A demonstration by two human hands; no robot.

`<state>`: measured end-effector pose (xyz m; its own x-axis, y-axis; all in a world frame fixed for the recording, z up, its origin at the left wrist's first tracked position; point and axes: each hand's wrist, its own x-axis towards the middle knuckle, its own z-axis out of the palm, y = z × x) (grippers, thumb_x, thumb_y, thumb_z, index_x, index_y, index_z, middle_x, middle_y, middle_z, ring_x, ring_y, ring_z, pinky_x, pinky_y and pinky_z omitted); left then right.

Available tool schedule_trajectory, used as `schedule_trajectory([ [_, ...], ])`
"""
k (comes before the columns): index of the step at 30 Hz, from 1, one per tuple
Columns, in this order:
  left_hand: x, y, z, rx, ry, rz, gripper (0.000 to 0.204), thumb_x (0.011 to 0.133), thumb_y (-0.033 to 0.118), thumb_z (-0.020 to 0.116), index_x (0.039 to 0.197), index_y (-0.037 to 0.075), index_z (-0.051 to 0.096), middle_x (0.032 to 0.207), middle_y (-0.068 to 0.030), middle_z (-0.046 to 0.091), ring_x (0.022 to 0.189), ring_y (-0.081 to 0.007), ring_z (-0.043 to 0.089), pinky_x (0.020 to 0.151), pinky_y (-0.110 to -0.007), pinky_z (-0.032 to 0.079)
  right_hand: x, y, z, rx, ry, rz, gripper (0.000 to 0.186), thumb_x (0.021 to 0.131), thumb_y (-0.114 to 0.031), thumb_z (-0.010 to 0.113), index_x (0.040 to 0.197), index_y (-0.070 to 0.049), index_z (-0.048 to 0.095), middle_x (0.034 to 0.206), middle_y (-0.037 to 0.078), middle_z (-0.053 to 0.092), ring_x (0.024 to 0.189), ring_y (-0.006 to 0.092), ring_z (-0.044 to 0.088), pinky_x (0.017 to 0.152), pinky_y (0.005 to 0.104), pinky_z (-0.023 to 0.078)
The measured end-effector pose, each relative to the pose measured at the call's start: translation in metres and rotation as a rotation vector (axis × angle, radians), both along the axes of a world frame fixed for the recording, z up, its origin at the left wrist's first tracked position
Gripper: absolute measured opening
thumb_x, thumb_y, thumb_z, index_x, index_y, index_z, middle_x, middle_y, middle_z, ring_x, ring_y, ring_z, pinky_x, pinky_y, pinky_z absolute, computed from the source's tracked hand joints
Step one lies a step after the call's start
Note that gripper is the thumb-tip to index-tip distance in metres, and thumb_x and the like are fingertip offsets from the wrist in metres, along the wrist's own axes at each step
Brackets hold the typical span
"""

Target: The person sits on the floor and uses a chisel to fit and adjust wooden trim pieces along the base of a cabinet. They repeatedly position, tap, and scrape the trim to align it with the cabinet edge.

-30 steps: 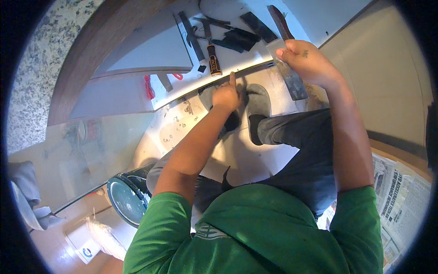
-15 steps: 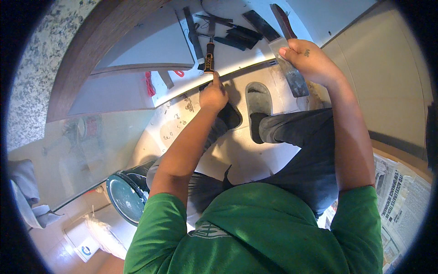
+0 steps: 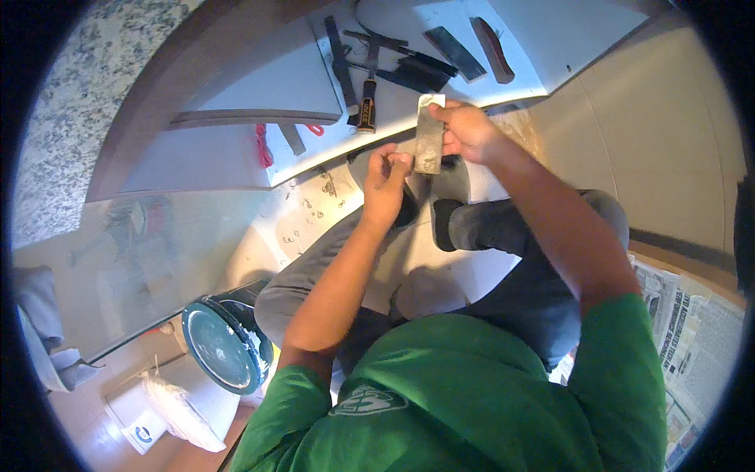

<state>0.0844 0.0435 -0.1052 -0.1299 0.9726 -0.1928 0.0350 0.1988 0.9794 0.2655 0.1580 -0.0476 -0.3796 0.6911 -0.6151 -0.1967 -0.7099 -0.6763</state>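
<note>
In front of my knees, my right hand (image 3: 469,134) grips a flat, rectangular grey strip (image 3: 429,140) with a worn, smudged face, thumb on the front and fingers behind. Its material is unclear. Beside the strip's lower left edge is my left hand (image 3: 385,175), fingers loosely curled and thumb apart, with nothing visible in it. Just beyond that hand, a chisel (image 3: 367,106) with a black and orange handle lies on the white cabinet floor (image 3: 393,119), its handle end toward me.
Farther in lie several dark tools (image 3: 421,72), a dark flat bar (image 3: 456,53) and a reddish-brown elongated piece (image 3: 493,51). Red cord (image 3: 263,146) sits left. Curled shavings (image 3: 313,212) dot the floor. A lidded bucket (image 3: 224,346) stands lower left; newspaper (image 3: 696,338) lies right.
My right hand has brought the grey strip leftward, in front of my left hand. My left hand has come off the chisel handle and moved slightly toward me, its fingers now curled.
</note>
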Motion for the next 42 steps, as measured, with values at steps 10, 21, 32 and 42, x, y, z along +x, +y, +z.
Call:
schedule_trajectory([
  [10,-0.042,0.037,0.017,0.143,1.269,-0.370,0.077,0.076,0.026,0.077,0.145,0.004,0.050,0.122,-0.0195,0.059,0.112,-0.0414,0.062,0.091,-0.050,0.054,-0.097,-0.036,-0.104,-0.291,0.341,-0.572,0.021,0.104,-0.027,0.065,0.121,-0.016,0.059,0.117,0.005,0.069,0.110,0.0264,0.066,0.091,0.0434,0.051],
  [21,-0.046,0.086,0.002,-0.060,1.411,-0.796,0.076,0.093,0.048,0.060,0.160,0.018,0.038,0.125,-0.0262,0.066,0.100,-0.0414,0.074,0.084,-0.052,0.061,-0.127,-0.033,-0.171,-0.325,0.403,-0.643,0.028,0.105,-0.033,0.066,0.120,-0.009,0.062,0.107,0.007,0.065,0.095,0.0226,0.064,0.086,0.0441,0.053],
  [32,-0.067,0.101,-0.018,0.053,1.382,-0.829,0.074,0.092,0.049,0.063,0.159,0.023,0.043,0.121,-0.0231,0.069,0.101,-0.0394,0.074,0.084,-0.050,0.061,-0.122,-0.035,-0.160,-0.293,0.368,-0.552,0.016,0.107,-0.032,0.061,0.106,-0.015,0.061,0.083,-0.001,0.053,0.069,0.0162,0.054,0.065,0.0364,0.050],
  [42,-0.078,0.100,-0.022,0.089,1.309,-0.816,0.073,0.091,0.046,0.063,0.159,0.026,0.044,0.123,-0.0210,0.070,0.100,-0.0381,0.074,0.084,-0.051,0.060,-0.137,-0.034,-0.149,-0.317,0.237,-0.605,0.016,0.108,-0.030,0.061,0.110,-0.014,0.060,0.081,-0.001,0.053,0.065,0.0152,0.053,0.067,0.0391,0.049],
])
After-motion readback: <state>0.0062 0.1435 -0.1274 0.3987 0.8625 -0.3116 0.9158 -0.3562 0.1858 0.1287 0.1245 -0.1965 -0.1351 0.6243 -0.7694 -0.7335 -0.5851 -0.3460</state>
